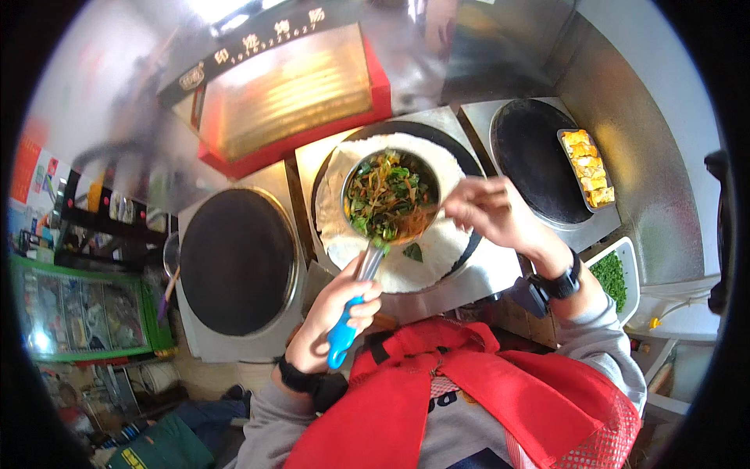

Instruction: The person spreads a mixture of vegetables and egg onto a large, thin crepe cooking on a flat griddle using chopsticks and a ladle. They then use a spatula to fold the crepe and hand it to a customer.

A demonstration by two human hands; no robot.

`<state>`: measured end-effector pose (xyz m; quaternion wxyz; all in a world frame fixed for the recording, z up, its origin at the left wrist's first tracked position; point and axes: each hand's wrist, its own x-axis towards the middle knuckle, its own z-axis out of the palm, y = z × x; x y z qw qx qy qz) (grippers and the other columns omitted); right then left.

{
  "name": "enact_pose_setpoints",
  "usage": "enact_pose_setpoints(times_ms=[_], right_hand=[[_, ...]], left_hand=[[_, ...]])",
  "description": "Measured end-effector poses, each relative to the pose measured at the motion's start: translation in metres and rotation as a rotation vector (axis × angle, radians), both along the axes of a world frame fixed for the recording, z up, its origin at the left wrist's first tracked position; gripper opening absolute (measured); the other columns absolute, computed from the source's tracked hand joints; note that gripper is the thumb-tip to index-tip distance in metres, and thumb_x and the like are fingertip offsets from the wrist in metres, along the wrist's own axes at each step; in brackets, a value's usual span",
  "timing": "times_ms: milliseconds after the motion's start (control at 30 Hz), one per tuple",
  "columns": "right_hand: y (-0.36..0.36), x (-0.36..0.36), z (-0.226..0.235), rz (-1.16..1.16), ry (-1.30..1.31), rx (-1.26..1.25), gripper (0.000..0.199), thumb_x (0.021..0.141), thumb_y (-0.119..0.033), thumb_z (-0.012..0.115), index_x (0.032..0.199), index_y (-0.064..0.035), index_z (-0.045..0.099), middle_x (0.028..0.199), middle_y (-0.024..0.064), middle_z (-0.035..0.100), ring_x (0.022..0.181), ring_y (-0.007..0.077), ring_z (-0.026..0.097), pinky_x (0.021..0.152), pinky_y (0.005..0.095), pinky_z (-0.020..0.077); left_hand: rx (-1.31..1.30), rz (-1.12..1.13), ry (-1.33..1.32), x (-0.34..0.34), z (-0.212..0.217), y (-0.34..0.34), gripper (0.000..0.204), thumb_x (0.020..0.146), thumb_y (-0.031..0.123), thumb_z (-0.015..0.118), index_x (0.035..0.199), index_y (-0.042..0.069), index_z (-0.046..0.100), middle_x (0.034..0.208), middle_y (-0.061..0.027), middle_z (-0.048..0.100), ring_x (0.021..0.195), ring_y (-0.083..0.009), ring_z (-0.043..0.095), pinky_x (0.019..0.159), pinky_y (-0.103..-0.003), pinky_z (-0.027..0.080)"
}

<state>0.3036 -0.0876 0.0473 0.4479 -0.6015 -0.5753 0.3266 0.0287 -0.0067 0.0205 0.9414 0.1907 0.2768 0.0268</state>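
Note:
My left hand (334, 316) is wrapped round the blue grip of a round metal bowl with a handle (367, 264). The bowl is full of mixed shredded vegetables (391, 191), green leaves and orange strands. It is over a pale, thin flatbread (355, 152) spread on the middle round griddle (467, 162). At the bowl's right rim is my right hand (488, 209), fingers pinched together over the vegetables. What they hold, if anything, I cannot make out. A loose green leaf (413, 252) lies on the flatbread just below the bowl.
Dark round griddles stand left (238, 262) and right (527, 156). On the right one's edge sits a tray of golden pieces (587, 168). A white tub of chopped greens (629, 270) is beside my right arm. Behind the griddles stands a red-framed glass-fronted warmer (293, 94).

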Motion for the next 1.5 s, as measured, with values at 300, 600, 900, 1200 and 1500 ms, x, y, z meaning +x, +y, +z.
enact_pose_setpoints(times_ms=[300,600,900,1200,1500], right_hand=[[0.0,0.007,0.015,0.241,-0.261,0.179,0.015,0.093,-0.015,0.067,0.096,-0.0006,0.067,0.081,0.0135,0.066,0.069,0.0263,0.063,0.064,0.0335,0.051],[0.004,0.013,0.015,0.032,-0.173,0.097,0.012,0.092,-0.012,0.067,0.096,-0.0009,0.068,0.085,0.0145,0.068,0.073,0.0247,0.067,0.066,0.0343,0.0528],[0.004,0.018,0.018,0.18,-0.369,0.249,0.009,0.09,-0.008,0.068,0.095,-0.0011,0.068,0.083,0.015,0.069,0.076,0.0297,0.068,0.068,0.0355,0.0542],[0.0,0.013,0.026,0.355,-0.377,0.306,0.008,0.088,-0.008,0.07,0.094,-0.0019,0.068,0.082,0.0119,0.068,0.076,0.0267,0.068,0.069,0.0358,0.0526],[0.007,0.006,0.027,0.399,-0.449,0.321,0.011,0.089,-0.007,0.066,0.099,-0.0019,0.067,0.086,0.0163,0.068,0.08,0.0334,0.067,0.071,0.0391,0.0534]], left_hand=[[-0.012,0.042,-0.101,-0.001,-0.016,0.004,0.063,0.095,0.006,0.05,0.152,0.022,0.028,0.084,-0.0009,0.043,0.055,-0.0031,0.038,0.041,-0.015,0.033],[-0.055,0.037,-0.122,0.003,-0.017,0.006,0.065,0.096,0.005,0.049,0.152,0.026,0.026,0.081,0.0004,0.044,0.056,-0.0056,0.041,0.043,-0.018,0.034],[-0.011,0.012,-0.162,0.005,-0.03,0.007,0.062,0.095,0.006,0.05,0.151,0.023,0.028,0.082,0.0009,0.043,0.058,-0.0043,0.04,0.046,-0.017,0.034],[0.038,-0.009,-0.088,0.005,-0.029,0.005,0.069,0.094,0.006,0.052,0.154,0.024,0.023,0.083,0.0011,0.042,0.056,-0.0037,0.038,0.042,-0.016,0.032],[0.027,0.013,-0.199,0.008,-0.035,0.009,0.067,0.095,0.007,0.051,0.153,0.024,0.024,0.081,0.0004,0.043,0.058,-0.0045,0.041,0.047,-0.017,0.034]])
